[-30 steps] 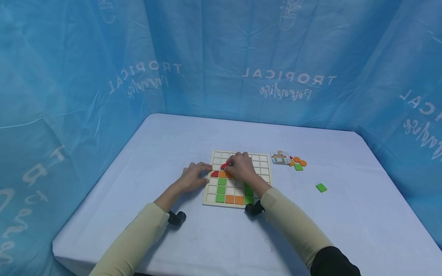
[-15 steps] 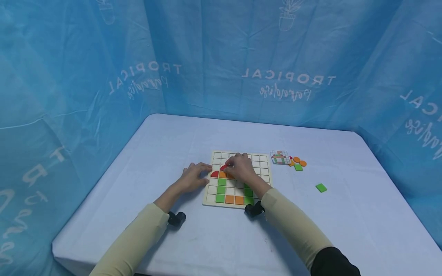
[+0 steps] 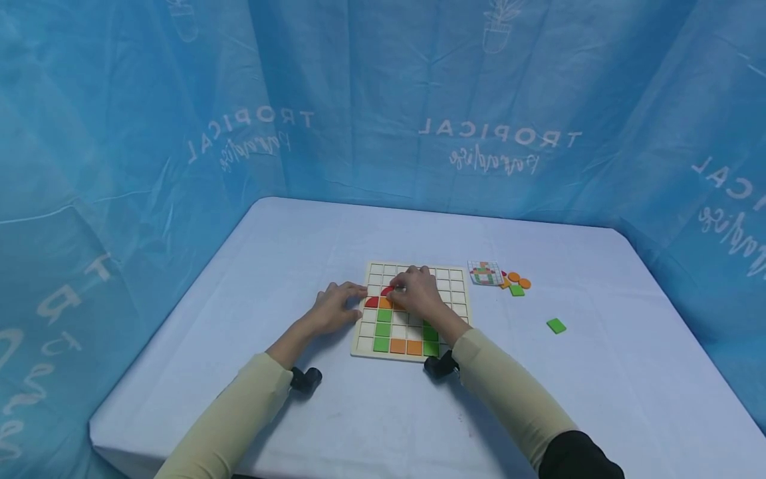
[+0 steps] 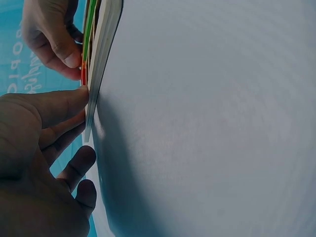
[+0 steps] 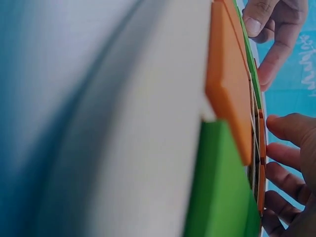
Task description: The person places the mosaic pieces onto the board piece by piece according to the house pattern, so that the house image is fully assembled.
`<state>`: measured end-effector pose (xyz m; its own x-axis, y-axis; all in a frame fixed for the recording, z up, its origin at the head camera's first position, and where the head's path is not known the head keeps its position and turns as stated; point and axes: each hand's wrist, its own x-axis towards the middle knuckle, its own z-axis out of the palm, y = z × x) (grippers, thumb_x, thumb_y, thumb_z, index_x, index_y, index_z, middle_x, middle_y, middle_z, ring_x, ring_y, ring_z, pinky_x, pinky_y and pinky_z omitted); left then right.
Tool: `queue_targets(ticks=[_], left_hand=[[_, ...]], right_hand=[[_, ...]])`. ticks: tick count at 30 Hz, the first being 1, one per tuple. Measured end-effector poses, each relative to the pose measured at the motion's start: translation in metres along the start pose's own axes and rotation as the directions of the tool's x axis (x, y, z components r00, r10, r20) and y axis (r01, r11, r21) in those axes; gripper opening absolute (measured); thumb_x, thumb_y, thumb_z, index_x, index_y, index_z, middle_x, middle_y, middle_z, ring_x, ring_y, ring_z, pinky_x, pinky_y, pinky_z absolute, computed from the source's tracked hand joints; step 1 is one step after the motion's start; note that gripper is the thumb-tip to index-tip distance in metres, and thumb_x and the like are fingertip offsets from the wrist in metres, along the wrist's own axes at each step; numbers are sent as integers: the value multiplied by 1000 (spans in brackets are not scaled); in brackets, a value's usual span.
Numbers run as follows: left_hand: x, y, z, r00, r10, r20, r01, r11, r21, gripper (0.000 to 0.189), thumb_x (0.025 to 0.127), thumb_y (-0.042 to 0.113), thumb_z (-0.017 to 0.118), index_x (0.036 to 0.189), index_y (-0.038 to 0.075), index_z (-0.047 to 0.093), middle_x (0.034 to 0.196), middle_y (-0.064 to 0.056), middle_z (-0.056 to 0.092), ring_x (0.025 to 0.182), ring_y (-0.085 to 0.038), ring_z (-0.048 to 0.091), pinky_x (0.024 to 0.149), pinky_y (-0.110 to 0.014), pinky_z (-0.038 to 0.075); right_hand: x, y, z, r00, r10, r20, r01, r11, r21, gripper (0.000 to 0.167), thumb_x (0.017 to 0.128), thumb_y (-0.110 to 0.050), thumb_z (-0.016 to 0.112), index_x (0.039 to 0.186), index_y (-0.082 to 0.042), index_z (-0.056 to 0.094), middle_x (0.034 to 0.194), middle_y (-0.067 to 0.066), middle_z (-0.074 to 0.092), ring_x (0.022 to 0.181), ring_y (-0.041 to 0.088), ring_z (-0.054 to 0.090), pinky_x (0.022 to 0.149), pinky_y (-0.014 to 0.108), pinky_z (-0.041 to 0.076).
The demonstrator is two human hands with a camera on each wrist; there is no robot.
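A square wooden grid board [image 3: 360, 346] lies on the table with green [image 3: 383, 329], orange [image 3: 397, 346] and red tiles set in its cells. My left hand [image 3: 332, 309] is at its left edge; in the left wrist view, the thumb touches the edge and the other fingers spread alongside. Over the upper middle of the board is my right hand [image 3: 419, 293], thumb and index fingertip pinching a red curved tile [image 3: 386, 291] low over a cell. Another red curved tile [image 3: 372, 302] sits below it in the leftmost column. The right hand covers part of the orange row.
A small pattern card [image 3: 485, 273] lies right of the board, overlapping a little heap of loose orange discs [image 3: 514, 277] and other tiles. One loose green square tile [image 3: 556, 326] lies farther right. Blue printed curtains [image 3: 383, 100] surround the table's back and sides.
The red curved tile under the right fingertips has shifted slightly left and down and lies flatter on the board. Both hands stay nearly in place.
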<state>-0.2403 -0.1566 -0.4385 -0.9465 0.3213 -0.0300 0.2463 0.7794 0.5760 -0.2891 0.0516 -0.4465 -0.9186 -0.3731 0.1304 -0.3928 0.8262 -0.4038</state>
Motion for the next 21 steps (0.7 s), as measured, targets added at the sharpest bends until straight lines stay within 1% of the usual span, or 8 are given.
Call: queue_targets(ticks=[5,9,12,15,18,21], left_hand=[[1,2,1,1000,-7,1,7,1000,5,46,87,14,70,132,9,59,140,-4,50,114,-25,41,88,-44,29],[2,4,2,1000,-20,-4,20,1000,6,47,87,14,70,132,9,59,140,-3,50,113,-24,40,88,-44,29],[2,4,3,1000,-27,-5,27,1000,5,47,86,14,70,132,9,59,140,-3,49,118,-25,39,89,-44,28],[3,3,3,1000,-30,-1,30,1000,8,48,87,15,70,133,9,58,141,-3,48,124,-27,37,92,-46,28],[3,2,2,999,-35,3,35,999,3,48,87,15,70,133,9,58,142,-4,48,131,-31,33,95,-48,27],[2,0,2,999,-45,6,45,999,-11,48,87,15,69,134,10,57,143,-4,47,136,-34,28,99,-50,25]], right_hand=[[-4,5,-4,999,-2,-39,4,998,61,28,86,-29,70,108,-11,73,99,5,62,93,25,46,82,43,38],[-11,14,-14,997,10,-75,-2,994,106,29,86,-28,71,109,-10,73,99,5,61,90,24,46,79,42,37],[-19,28,-24,994,38,-104,-27,994,108,30,86,-28,72,110,-10,72,100,7,62,92,26,46,79,43,37],[-31,50,-36,985,70,-155,-55,994,100,31,85,-26,73,109,-6,72,101,10,63,95,29,48,81,45,37],[-46,76,-50,968,153,-200,-139,987,85,32,84,-24,75,108,-3,71,103,14,63,99,31,47,82,46,37],[-61,105,-62,944,250,-215,-243,968,58,34,84,-23,74,108,1,70,105,18,60,100,33,45,82,47,37]])
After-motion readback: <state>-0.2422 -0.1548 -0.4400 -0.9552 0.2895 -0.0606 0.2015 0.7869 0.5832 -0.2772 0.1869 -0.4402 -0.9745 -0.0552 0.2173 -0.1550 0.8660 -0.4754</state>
